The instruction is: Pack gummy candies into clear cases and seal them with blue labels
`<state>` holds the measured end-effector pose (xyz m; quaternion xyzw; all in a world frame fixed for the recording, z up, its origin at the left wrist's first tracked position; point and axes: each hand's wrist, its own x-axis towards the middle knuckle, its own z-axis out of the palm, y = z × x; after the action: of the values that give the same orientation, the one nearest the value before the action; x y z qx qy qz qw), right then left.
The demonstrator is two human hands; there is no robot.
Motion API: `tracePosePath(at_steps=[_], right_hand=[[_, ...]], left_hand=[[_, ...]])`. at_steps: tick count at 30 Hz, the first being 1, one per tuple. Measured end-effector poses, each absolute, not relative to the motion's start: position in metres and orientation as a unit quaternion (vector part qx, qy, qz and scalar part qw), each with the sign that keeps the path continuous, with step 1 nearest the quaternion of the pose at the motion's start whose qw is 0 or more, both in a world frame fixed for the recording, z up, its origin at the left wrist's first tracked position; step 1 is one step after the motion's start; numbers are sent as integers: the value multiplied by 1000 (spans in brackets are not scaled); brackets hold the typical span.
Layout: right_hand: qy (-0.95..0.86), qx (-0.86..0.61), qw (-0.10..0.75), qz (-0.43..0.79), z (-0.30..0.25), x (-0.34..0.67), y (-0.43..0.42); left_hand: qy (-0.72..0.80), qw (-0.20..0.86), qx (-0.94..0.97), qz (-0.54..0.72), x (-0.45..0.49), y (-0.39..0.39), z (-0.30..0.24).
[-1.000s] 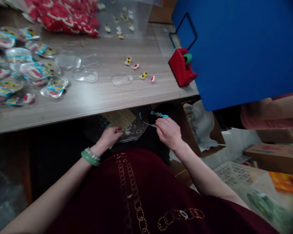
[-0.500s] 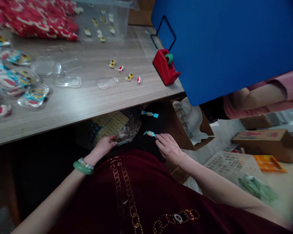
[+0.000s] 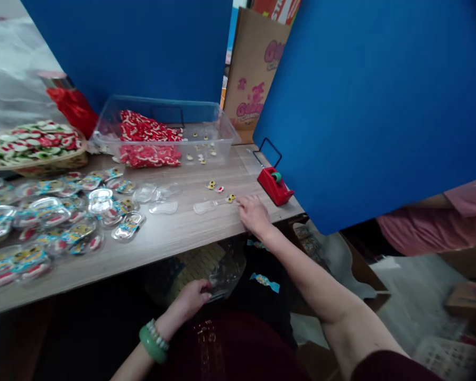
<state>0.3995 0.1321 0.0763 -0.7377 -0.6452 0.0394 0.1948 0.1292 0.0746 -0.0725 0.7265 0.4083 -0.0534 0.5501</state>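
Right hand (image 3: 254, 214) reaching forward over the table edge, arm nearly straight, wrist slightly bent, fingers curled downward at or just above the wood-grain laminate tabletop (image 3: 170, 235); whether anything sits pinched between the fingertips, impossible to tell. Just beside those fingers, small glossy yellow-and-black candy eyes (image 3: 230, 198), with a clear moulded blister shell (image 3: 204, 207) a little farther left. Left hand (image 3: 192, 297) low in the lap below the table, fingers closed around a crinkled clear plastic bag (image 3: 226, 275); on that wrist, a smooth green bangle (image 3: 153, 344) and a white beaded bracelet (image 3: 157, 334). A blue twist-wrapped sweet (image 3: 265, 282) on dark fabric, near the bag. Across the tabletop, a spread of filled blister packs (image 3: 43, 222) with shiny curved shells. Behind them, a transparent plastic bin (image 3: 222, 135) holding red-and-white candy and tiny pieces. A red tape dispenser (image 3: 275, 186) near the table edge, a flat blue partition (image 3: 360, 106) beyond it, and a nearby person's pink sleeve (image 3: 416, 230) at far right.
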Motion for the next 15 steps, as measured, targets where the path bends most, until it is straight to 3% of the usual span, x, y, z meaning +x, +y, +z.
tracePosePath(at_steps=[5,15], right_hand=[[-573,-807,126,65,61,402,167],[-637,-752,168,25,50,392,133]], left_hand=[[431,605,670,-14,119,70,-64],[447,747,491,47,133,78,-39]])
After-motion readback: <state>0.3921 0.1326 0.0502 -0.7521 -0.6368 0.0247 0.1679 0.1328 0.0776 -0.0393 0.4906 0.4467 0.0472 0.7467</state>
